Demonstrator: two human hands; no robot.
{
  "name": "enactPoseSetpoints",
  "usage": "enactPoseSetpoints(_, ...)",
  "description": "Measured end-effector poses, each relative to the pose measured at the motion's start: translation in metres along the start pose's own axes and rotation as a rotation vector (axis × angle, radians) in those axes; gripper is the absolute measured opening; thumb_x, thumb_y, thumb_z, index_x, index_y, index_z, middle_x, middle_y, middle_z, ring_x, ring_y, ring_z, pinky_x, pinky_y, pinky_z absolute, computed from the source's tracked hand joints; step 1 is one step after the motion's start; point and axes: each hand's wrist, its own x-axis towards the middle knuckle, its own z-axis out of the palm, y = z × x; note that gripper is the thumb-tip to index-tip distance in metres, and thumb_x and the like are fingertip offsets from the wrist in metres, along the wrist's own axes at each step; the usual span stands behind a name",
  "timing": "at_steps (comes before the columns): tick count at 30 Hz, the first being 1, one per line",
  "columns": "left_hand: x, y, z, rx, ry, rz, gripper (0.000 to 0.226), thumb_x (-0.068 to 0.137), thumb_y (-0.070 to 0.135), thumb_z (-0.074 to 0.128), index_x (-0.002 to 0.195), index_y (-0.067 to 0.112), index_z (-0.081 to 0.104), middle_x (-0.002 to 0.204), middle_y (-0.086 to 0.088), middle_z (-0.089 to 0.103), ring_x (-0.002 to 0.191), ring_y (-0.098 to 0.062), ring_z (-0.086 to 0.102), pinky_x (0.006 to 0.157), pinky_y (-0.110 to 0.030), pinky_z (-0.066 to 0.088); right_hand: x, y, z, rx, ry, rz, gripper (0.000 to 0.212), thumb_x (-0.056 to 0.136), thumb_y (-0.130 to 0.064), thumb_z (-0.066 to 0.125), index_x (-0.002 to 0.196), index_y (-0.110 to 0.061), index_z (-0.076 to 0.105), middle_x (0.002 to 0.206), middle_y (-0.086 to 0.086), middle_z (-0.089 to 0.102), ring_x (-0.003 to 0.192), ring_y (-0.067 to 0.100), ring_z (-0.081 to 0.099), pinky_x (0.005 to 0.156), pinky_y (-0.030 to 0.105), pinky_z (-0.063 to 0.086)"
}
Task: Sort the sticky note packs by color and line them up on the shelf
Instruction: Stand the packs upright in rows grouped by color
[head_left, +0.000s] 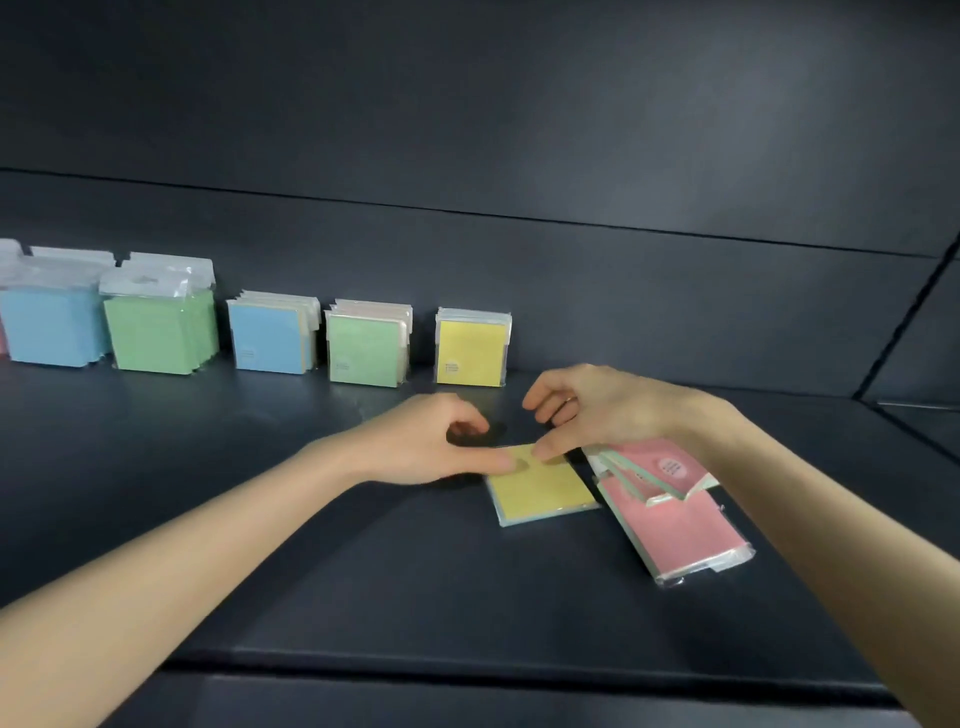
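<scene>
Dark shelf (363, 571), head view looking down at both hands. Loose yellow pack (545, 491) lies flat mid-shelf, slightly skewed, with a pale blue-green edge showing along its near and left sides. Left hand (421, 441) comes in from the left, its thumb tip touching the far left corner of the loose yellow pack and its fingers curled above bare shelf, off the pack. Right hand (602, 410) comes in from the right, its thumb tip on the far edge of the same pack beside the left thumb, fingers loosely curled and raised clear of it. Neither grip is closed round the pack; both are loose, with thumb contact only. Pink packs (675, 519) lie in a loose overlapping pile just right of the loose yellow pack, partly under the right wrist; the top one has a round label and the lower one is in clear wrap. Standing upright along the back wall, left to right: large blue stack (49, 327), large green stack (156, 332) touching it, then with gaps small blue stack (267, 338), small green stack (363, 351) and yellow stack (470, 353). The yellow stack stands behind the hands, well apart from the flat pack. Labels are too blurred to read.
</scene>
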Motion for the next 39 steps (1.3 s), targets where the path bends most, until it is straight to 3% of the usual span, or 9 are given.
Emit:
enactPoseSetpoints(5, -0.010, 0.009, 0.012, -0.048, 0.004, -0.044, 0.049, 0.070, 0.053, 0.074, 0.106, 0.023, 0.061, 0.106, 0.008, 0.060, 0.100, -0.010, 0.054, 0.090, -0.031, 0.047, 0.001, 0.001, 0.005, -0.090, -0.098, 0.002, 0.058, 0.068, -0.033, 0.081, 0.120, -0.029, 0.055, 0.100, -0.015, 0.059, 0.099, 0.007, 0.059, 0.096, 0.031, 0.048)
enactPoseSetpoints(8, -0.010, 0.011, 0.005, -0.302, 0.049, -0.059, 0.041, 0.069, 0.027, 0.083, 0.100, 0.019, 0.058, 0.095, 0.003, 0.066, 0.081, -0.012, 0.064, 0.080, -0.032, 0.052, 0.006, -0.001, 0.004, -0.093, -0.011, -0.051, 0.038, 0.061, -0.041, 0.079, 0.095, -0.038, 0.062, 0.091, -0.015, 0.060, 0.087, 0.005, 0.059, 0.087, 0.034, 0.049)
enactPoseSetpoints(12, -0.005, 0.007, -0.007, -0.520, 0.245, -0.063, 0.051, 0.071, 0.004, 0.079, 0.110, 0.022, 0.052, 0.096, -0.002, 0.061, 0.076, -0.013, 0.063, 0.082, -0.031, 0.052, 0.017, -0.007, 0.000, 0.121, 0.145, -0.142, 0.029, 0.071, -0.017, 0.080, 0.084, -0.027, 0.057, 0.082, -0.007, 0.058, 0.074, 0.011, 0.055, 0.073, 0.026, 0.046)
enactPoseSetpoints(17, 0.013, -0.010, -0.021, -0.498, 0.243, -0.157, 0.053, 0.072, 0.011, 0.080, 0.116, 0.015, 0.051, 0.100, -0.006, 0.065, 0.089, -0.022, 0.067, 0.087, -0.034, 0.052, 0.039, -0.008, 0.003, 0.268, 0.219, -0.137, 0.028, 0.075, -0.011, 0.078, 0.084, -0.021, 0.053, 0.080, -0.001, 0.057, 0.075, 0.016, 0.055, 0.071, 0.027, 0.046)
enactPoseSetpoints(21, 0.026, -0.020, -0.029, -0.542, 0.226, -0.164, 0.042, 0.075, 0.007, 0.077, 0.109, 0.011, 0.054, 0.101, -0.015, 0.064, 0.076, -0.023, 0.063, 0.075, -0.032, 0.055, 0.051, -0.010, 0.002, 0.446, 0.217, -0.117, 0.027, 0.078, -0.002, 0.073, 0.087, -0.012, 0.050, 0.074, 0.000, 0.058, 0.068, 0.014, 0.059, 0.061, 0.022, 0.050)
enactPoseSetpoints(27, 0.040, -0.026, -0.049, -0.615, 0.375, -0.018, 0.034, 0.073, 0.003, 0.077, 0.102, 0.012, 0.061, 0.087, -0.003, 0.067, 0.073, -0.011, 0.060, 0.067, -0.012, 0.048, 0.066, -0.003, -0.002, 0.418, 0.202, -0.075, 0.032, 0.078, -0.009, 0.074, 0.101, -0.008, 0.053, 0.081, 0.007, 0.063, 0.074, 0.017, 0.056, 0.080, 0.029, 0.047)
enactPoseSetpoints(33, 0.053, -0.037, -0.042, -0.667, 0.367, -0.055, 0.051, 0.072, 0.014, 0.080, 0.115, 0.018, 0.053, 0.103, -0.002, 0.065, 0.090, -0.017, 0.064, 0.080, -0.028, 0.053, 0.070, -0.004, -0.005, 0.582, 0.243, -0.127, 0.017, 0.082, 0.001, 0.067, 0.093, -0.006, 0.056, 0.076, 0.010, 0.063, 0.071, 0.019, 0.060, 0.067, 0.018, 0.054)
enactPoseSetpoints(36, 0.054, -0.042, -0.040, -0.675, 0.314, -0.062, 0.041, 0.076, 0.004, 0.075, 0.110, 0.010, 0.053, 0.093, -0.010, 0.066, 0.076, -0.021, 0.066, 0.073, -0.036, 0.058, 0.073, -0.003, -0.007, 0.675, 0.245, -0.082, 0.018, 0.082, 0.000, 0.068, 0.084, -0.008, 0.053, 0.079, 0.006, 0.069, 0.070, 0.017, 0.067, 0.068, 0.023, 0.058)
enactPoseSetpoints(39, 0.064, -0.046, -0.046, -0.449, 0.348, 0.031, 0.027, 0.078, 0.004, 0.072, 0.100, 0.013, 0.058, 0.086, -0.006, 0.069, 0.067, -0.018, 0.061, 0.068, -0.035, 0.052, 0.081, 0.001, -0.004, 0.415, 0.281, 0.011, 0.020, 0.078, -0.013, 0.074, 0.081, -0.009, 0.055, 0.079, 0.005, 0.068, 0.072, 0.017, 0.065, 0.072, 0.028, 0.056)
